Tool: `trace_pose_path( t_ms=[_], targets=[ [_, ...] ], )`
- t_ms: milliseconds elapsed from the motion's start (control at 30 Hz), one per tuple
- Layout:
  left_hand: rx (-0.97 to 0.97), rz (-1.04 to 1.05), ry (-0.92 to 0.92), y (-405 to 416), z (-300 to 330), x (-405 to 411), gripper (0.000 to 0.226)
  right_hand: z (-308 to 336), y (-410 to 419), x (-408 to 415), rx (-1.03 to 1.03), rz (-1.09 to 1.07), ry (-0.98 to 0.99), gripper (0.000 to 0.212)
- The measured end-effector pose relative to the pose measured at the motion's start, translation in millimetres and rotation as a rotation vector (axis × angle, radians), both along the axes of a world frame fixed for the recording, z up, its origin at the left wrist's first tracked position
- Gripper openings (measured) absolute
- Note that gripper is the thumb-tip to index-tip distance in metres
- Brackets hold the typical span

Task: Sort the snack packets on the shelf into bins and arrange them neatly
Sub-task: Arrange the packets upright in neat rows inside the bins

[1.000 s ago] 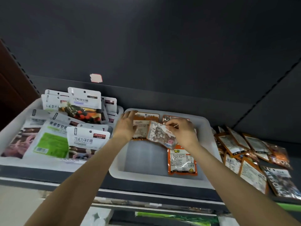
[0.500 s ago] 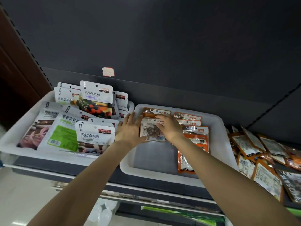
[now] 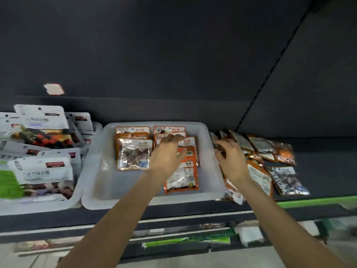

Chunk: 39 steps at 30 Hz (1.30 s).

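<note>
A translucent white plastic bin (image 3: pixel 96 165) sits at the dark shelf's (image 3: pixel 318 171) front edge, orange snack packets (image 3: pixel 133 153) along its back wall, its front-left floor bare. The left hand (image 3: pixel 166 157) hovers inside, fingers loosely spread. The right hand (image 3: pixel 230 159) rests curled on loose packets (image 3: pixel 282 178) beside the bin's right rim; whether it holds one is unclear.

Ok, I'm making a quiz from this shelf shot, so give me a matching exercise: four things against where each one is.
Things:
1. left hand
2. right hand
3. white packets
4. loose orange packets

Places:
A. in the left bin
B. over the middle bin
C. lying on the bare shelf, right of the bins
D. reaching onto the loose pile

Pairs: 1-B, 2-D, 3-A, 4-C
</note>
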<state>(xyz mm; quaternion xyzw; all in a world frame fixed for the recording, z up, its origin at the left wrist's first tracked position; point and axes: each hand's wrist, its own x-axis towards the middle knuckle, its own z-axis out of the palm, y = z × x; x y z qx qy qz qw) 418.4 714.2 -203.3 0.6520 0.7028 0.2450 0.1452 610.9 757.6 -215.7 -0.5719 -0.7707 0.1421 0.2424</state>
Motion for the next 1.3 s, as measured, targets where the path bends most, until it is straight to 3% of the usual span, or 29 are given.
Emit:
trace_pose_path(
  t_ms=[300, 467, 667, 800, 1000, 1133, 1300],
  targets=[
    [0.004, -0.224, 0.010, 33, -19, 205, 0.038, -25, 16, 209, -0.220, -0.117, -0.088, 0.029],
    [-0.301, -0.188, 0.007, 46, -55, 276, 0.051, -37, 35, 296, -0.302, -0.040, -0.132, 0.037],
    [-0.385, -0.015, 0.148, 38, -92, 297, 0.074, -60, 60, 328, -0.415, 0.074, -0.168, 0.055],
    [-0.375, 0.106, 0.196, 33, -99, 295, 0.088, -71, 76, 327, -0.501, 0.188, -0.202, 0.078],
    [-0.402, 0.094, 0.222, 35, -100, 297, 0.087, -73, 99, 319, -0.535, 0.291, -0.348, 0.105],
    [-0.385, 0.101, 0.192, 39, -100, 298, 0.087, -71, 99, 318, -0.393, 0.264, -0.405, 0.089],
    [-0.348, 0.141, 0.153, 48, -98, 298, 0.087, -62, 99, 332, -0.277, 0.172, -0.129, 0.022]
  ],
)
